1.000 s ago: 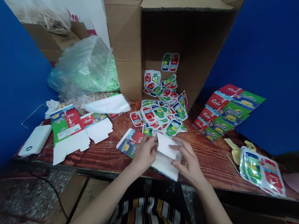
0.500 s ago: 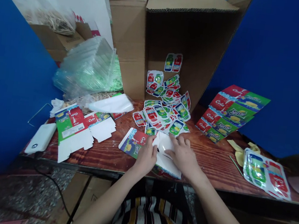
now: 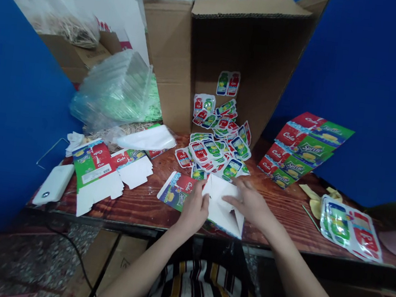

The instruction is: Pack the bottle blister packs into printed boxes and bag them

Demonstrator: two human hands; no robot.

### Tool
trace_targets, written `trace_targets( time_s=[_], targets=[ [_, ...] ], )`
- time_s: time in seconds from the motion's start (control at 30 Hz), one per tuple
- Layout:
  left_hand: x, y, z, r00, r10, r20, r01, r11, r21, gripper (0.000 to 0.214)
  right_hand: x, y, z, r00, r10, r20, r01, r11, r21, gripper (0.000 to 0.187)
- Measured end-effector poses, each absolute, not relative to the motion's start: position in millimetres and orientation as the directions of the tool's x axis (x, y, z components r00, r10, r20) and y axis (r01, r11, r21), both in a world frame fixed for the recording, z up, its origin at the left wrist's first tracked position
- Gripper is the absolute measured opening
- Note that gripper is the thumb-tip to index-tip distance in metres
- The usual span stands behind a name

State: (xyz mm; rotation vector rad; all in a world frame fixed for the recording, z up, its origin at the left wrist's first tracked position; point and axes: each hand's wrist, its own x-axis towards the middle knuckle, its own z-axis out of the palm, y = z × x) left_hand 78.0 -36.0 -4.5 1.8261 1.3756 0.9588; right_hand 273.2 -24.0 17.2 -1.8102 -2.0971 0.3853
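A flat printed carton blank point(image 3: 178, 190), white inside and red, green and blue outside, lies at the front edge of the wooden table point(image 3: 284, 212). My left hand point(image 3: 195, 210) pinches its left part with curled fingers. My right hand point(image 3: 249, 204) presses on and grips the white panels, which stand partly folded up. Just behind the hands spreads a heap of small red and green blister packs point(image 3: 216, 148).
A big cardboard box point(image 3: 232, 42) lies open on its side behind the heap. More flat cartons lie at the left point(image 3: 97, 174) and stacked at the right point(image 3: 302, 149). A bag of clear trays point(image 3: 114, 90), a white power bank point(image 3: 52, 184) and blister sheets point(image 3: 350, 227) are around.
My right hand has slid from the sheet's right side toward its middle, and the white panels now stand folded up more. The left hand stays on the carton's left part.
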Motion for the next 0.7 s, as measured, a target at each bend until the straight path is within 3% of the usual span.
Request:
trace_targets(
  time_s=[0.1, 0.2, 0.27, 0.37, 0.47, 0.53, 0.6, 0.7],
  targets=[
    [79.6, -39.9, -1.9, 0.152, 0.975, 0.161, 0.472, -0.214, 0.855, 0.040, 275.9, -25.7, 18.3, -0.152, 0.987, 0.048, 0.868, 0.157, -0.472, 0.053],
    [80.7, -45.5, 2.3, 0.126, 0.976, 0.179, 0.448, -0.217, 0.867, 0.040, 284.3, -26.3, 18.6, -0.169, 0.983, 0.074, 0.671, 0.170, -0.722, 0.059],
    [82.1, -50.0, 4.5, 0.117, 0.971, 0.210, 0.441, -0.240, 0.865, 0.040, 289.0, -28.1, 15.8, -0.097, 0.995, 0.039, 0.519, 0.084, -0.851, 0.071],
    [85.5, -58.7, 7.6, 0.119, 0.962, 0.248, 0.443, -0.275, 0.853, 0.039, 290.5, -35.9, 9.4, 0.010, 0.990, -0.144, 0.379, -0.137, -0.915, 0.087],
    [86.0, -73.7, 14.9, 0.158, 0.928, 0.339, 0.484, -0.372, 0.792, 0.040, 292.1, -46.9, 8.0, -0.018, 0.978, -0.207, 0.256, -0.195, -0.947, 0.079],
    [81.9, -87.6, 22.2, 0.203, 0.870, 0.449, 0.488, -0.488, 0.724, 0.045, 295.2, -53.6, 14.1, -0.017, 0.996, -0.090, 0.240, -0.083, -0.967, 0.068],
    [73.7, -101.5, 28.8, 0.206, 0.803, 0.560, 0.425, -0.589, 0.688, 0.053, 297.1, -60.2, 26.6, 0.012, 0.988, 0.155, 0.310, 0.144, -0.940, 0.060],
    [55.4, -112.4, 33.5, 0.002, 0.808, 0.589, 0.250, -0.571, 0.782, 0.055, 290.3, -73.0, 51.5, -0.063, 0.818, 0.572, 0.476, 0.528, -0.703, 0.049]
  ],
)
